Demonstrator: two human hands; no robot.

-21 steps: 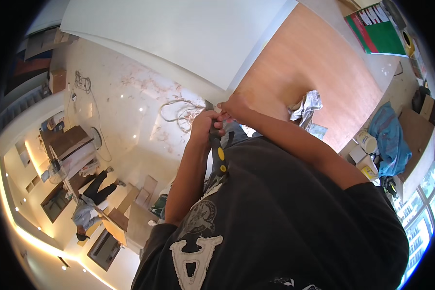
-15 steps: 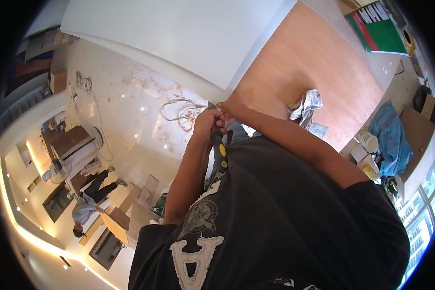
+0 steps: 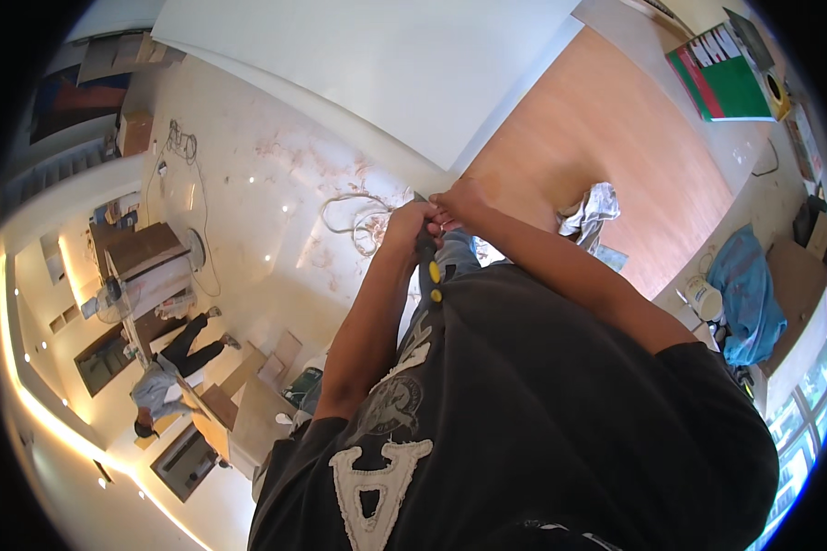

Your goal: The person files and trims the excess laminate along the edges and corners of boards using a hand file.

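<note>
In front of my chest my left hand (image 3: 410,226) is wrapped round a dark tool with a long grip (image 3: 426,261) marked with yellow ovals. The grip's near end points back toward my black shirt. My right hand (image 3: 459,202) meets the left one at the tool's far end, its fingers closed together. Whatever is pinched there is too small and hidden to make out. Just beyond both hands lies a reddish-brown wooden panel (image 3: 606,119), its near corner beside my right hand. A crumpled pale cloth (image 3: 590,209) rests at the panel's near edge.
Large white sheets (image 3: 368,64) lie beyond my hands. A looped pale cord (image 3: 354,220) and brown debris are on the floor to the left. At right are a blue bag (image 3: 749,294), a white bucket (image 3: 703,298) and a green-red box (image 3: 730,83). Far left, a person (image 3: 161,386) stands by boards.
The whole view has shifted slightly right and down. My hands stay together on the tool, and its grip now shows closer to upright. The far person leans a little differently.
</note>
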